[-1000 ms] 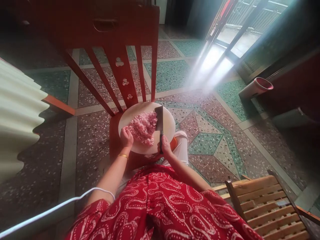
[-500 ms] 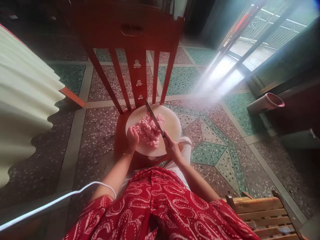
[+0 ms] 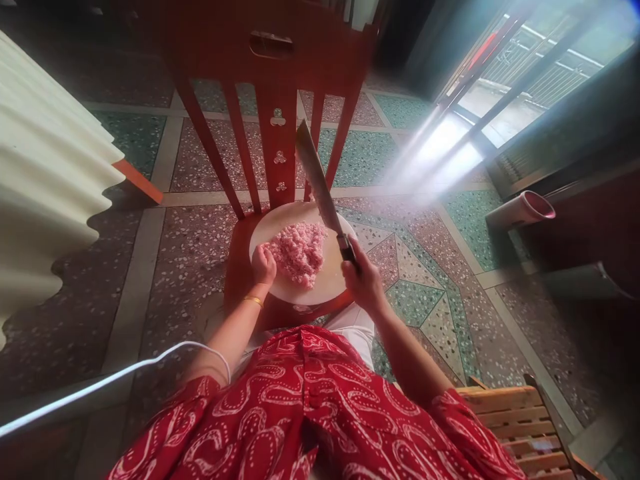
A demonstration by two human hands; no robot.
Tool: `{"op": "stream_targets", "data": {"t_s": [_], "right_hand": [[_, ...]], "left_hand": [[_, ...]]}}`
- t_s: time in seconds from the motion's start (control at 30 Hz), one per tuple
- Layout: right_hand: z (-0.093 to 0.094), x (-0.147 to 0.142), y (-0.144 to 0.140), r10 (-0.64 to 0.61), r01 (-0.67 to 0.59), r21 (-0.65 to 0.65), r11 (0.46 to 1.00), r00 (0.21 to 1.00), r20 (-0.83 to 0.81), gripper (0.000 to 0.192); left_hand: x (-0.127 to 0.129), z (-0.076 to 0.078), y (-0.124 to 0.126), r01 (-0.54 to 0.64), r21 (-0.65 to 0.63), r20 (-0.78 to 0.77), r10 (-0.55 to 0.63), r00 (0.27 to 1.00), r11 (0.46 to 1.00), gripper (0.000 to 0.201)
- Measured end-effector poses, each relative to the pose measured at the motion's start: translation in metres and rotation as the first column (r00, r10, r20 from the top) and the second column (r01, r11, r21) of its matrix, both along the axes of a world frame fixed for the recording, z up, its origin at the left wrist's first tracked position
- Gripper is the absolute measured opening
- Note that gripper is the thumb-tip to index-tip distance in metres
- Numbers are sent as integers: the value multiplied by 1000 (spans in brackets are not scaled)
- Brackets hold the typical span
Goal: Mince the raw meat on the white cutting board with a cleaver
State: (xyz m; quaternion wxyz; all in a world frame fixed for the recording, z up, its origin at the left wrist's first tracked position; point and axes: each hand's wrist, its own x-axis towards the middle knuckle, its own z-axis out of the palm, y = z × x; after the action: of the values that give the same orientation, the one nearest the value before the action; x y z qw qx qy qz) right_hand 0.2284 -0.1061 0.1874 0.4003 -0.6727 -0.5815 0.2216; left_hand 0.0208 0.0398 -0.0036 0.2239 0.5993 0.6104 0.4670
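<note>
No writing could be read on anything in the picture.

At the bottom of the frame was the person's red dress [image 3: 320,413] with white swirls on it. A white cord [image 3: 105,387] ran across the lower left. In the lower right corner sat a wooden slat seat [image 3: 520,427].

The left hand [image 3: 263,265] was a little left of the middle. Its fingers were curled together and pressed down at the left edge of the pink minced meat [image 3: 299,249]. A gold bangle [image 3: 253,301] sat on that wrist.

The right hand [image 3: 364,280] was just right of the middle, closed tight around the dark handle of a big knife [image 3: 320,183]. The blade was lifted up in the air, tilted toward the upper left, above the meat and not touching it.

The meat lay in a heap on a round white cutting board [image 3: 330,280] in the middle of the frame. The board rested on the seat of a red wooden chair [image 3: 280,60], whose back slats stood up behind it.

Farther off was a speckled floor [image 3: 185,247] with green and pink shapes. A pale wavy sheet [image 3: 45,180] filled the left side. A pink-rimmed cup [image 3: 523,210] lay on its side at the right. Bright light came in at the upper right.
</note>
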Motion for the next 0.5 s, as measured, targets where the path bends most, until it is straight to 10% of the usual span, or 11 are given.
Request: {"op": "stream_targets", "data": {"t_s": [0.23, 0.5], "right_hand": [[-76, -8, 13, 71, -82, -334, 939, 997, -44, 46], [3, -1, 9, 28, -29, 69, 997, 999, 16, 54]], "left_hand": [[-1, 2, -1, 27, -16, -4, -27, 1000, 1000, 26], [0, 2, -1, 9, -15, 40, -8, 999, 1000, 23]]}}
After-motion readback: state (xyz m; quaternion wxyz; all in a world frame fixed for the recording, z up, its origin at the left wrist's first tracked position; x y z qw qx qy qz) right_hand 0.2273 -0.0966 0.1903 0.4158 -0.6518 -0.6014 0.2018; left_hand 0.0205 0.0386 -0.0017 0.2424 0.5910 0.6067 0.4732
